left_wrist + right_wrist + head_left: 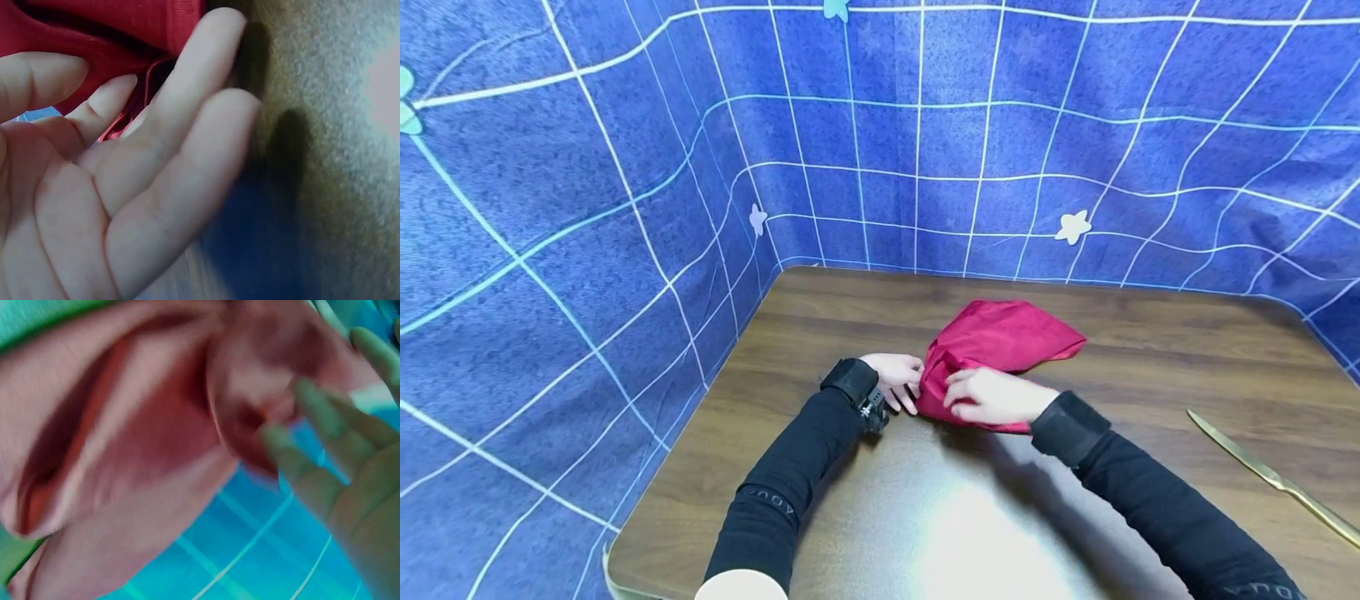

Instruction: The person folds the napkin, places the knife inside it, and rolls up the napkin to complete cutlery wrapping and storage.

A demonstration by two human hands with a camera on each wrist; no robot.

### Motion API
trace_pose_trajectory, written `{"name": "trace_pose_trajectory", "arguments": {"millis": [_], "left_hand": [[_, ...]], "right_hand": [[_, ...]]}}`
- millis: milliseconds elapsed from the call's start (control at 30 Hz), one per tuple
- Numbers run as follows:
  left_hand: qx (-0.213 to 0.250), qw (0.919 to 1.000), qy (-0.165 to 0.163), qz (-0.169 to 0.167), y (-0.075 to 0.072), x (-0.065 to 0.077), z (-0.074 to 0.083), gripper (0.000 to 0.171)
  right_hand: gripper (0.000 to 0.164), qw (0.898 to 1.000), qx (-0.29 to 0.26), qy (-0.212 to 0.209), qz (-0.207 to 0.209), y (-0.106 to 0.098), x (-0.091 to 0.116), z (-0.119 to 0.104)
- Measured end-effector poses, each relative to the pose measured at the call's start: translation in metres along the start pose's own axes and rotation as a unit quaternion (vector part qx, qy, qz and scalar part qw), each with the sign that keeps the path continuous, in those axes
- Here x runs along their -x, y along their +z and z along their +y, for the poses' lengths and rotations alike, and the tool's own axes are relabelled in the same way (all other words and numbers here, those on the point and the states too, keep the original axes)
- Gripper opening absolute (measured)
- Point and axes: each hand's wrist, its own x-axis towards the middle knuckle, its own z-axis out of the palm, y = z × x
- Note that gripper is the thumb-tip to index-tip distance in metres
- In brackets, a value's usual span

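A crumpled dark red cloth, shiny and folded over itself, lies on the wooden table between my two hands. My left hand is at its left edge. In the left wrist view its fingers stretch out loosely, and a hemmed band of the cloth shows behind them. From the right, my right hand reaches over the front of the cloth with spread, slightly bent fingers. In the blurred right wrist view these fingertips overlap a bunched part of the cloth.
A gold-coloured table knife lies at the right of the wooden table. A blue curtain with white grid lines and stars hangs behind and along the left side. Bright glare covers the table's front middle.
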Motion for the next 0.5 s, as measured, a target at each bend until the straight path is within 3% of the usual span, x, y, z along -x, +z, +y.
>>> {"name": "trace_pose_trajectory", "arguments": {"millis": [100,233,367,500], "left_hand": [[0.006,1.0,0.005,0.003,0.001,0.001,0.001,0.01],[0.02,0.9995,0.015,0.017,0.004,0.003,0.002,0.015],[0.03,0.9987,0.025,0.034,0.004,-0.003,-0.001,0.02],[0.018,0.9987,0.021,0.043,0.006,-0.003,-0.001,0.024]], "right_hand": [[0.011,0.995,-0.037,0.026,0.084,-0.018,0.012,0.019],[0.007,0.981,0.003,0.14,0.131,-0.037,0.038,0.048],[0.007,0.962,0.034,0.253,0.095,-0.041,0.067,0.075],[0.009,0.952,0.058,0.297,0.056,-0.031,0.085,0.095]]}}
